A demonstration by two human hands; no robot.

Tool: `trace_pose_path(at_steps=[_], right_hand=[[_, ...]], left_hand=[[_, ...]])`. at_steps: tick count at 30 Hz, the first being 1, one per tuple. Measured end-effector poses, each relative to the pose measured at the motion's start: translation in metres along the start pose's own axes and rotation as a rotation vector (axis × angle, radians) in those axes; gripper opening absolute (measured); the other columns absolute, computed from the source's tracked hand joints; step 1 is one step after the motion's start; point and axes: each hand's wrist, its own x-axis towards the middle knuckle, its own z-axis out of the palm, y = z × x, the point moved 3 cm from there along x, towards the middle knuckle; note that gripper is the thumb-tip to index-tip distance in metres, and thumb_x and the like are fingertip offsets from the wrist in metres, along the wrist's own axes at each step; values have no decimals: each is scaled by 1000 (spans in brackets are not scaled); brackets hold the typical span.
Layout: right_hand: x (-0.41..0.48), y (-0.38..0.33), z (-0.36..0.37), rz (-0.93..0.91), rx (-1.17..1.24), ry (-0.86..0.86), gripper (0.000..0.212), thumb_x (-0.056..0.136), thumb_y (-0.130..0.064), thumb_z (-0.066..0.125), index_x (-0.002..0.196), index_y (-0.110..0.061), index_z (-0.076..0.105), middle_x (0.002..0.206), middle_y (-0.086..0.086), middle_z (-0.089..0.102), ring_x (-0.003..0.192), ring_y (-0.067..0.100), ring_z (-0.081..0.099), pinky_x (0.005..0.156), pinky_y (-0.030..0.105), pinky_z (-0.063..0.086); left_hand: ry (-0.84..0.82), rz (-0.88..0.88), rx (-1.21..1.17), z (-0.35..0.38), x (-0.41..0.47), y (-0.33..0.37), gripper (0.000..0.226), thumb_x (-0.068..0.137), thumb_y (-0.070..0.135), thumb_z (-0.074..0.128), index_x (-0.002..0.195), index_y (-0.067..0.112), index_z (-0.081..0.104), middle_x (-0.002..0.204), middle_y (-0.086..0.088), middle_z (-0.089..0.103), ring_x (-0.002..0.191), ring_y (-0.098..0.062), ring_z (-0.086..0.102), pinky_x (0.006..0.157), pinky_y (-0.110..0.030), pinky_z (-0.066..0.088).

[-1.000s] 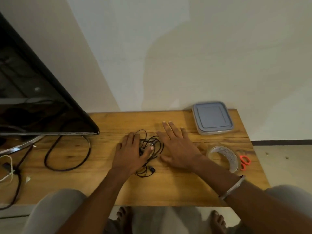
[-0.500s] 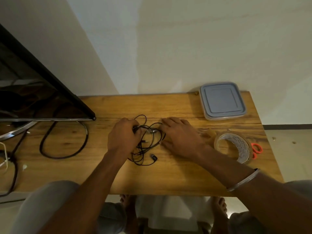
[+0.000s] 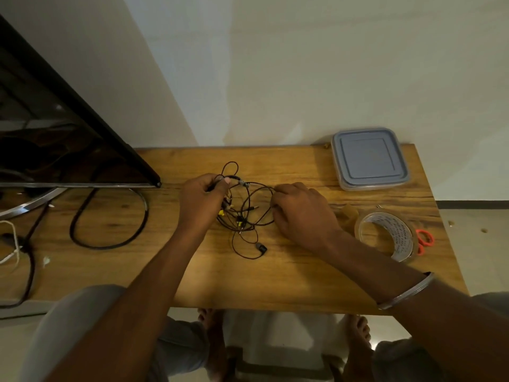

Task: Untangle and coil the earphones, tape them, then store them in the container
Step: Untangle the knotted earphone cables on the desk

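Wooden table: earphones, tape roll, scissors

The scene is dim and warm-toned under soft, even indoor light. The wall is palest from 12 to 2 o'clock and falls into a grey slanting wedge toward 11 o'clock. The glossy screen at 9 o'clock carries murky reflections and one small glint. Shadows on the table are faint and soft-edged. At the centre the earphones read crisp. Toward 5 and 7 o'clock the forearms swell and soften, and straight edges lean outward with wide-angle distortion. The floor at 6 o'clock shows a pale sheen.
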Motion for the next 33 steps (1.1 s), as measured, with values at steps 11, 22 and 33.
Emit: trace_pose_path(at_steps=[11, 22, 33], right_hand=[[-4, -1, 0, 4, -5, -73, 28, 98, -29, 50, 120, -19, 64, 137, 2, 56, 124, 25, 50, 96, 41, 48], [-4, 1, 0, 12, -11, -88, 20, 97, -21, 54, 114, -21, 65, 139, 3, 55, 125, 26, 49, 96, 42, 47], [-3, -11, 2, -226, 138, -20, 43, 94, -18, 51, 136, -24, 54, 140, 0, 54, 122, 21, 49, 93, 37, 49]], left_hand=[[-28, -205, -404, -1, 3, 4, 20, 100, 23, 56, 91, 15, 73, 95, -10, 74, 91, -32, 71, 76, -48, 61], [-111, -132, -427, -1, -1, 15, 26, 106, 27, 42, 102, 14, 64, 100, -7, 70, 80, -26, 72, 61, -37, 61], [-45, 26, 447, 1, 3, -5, 38, 97, 29, 58, 130, 11, 50, 133, -6, 48, 112, -19, 54, 85, -26, 41]])
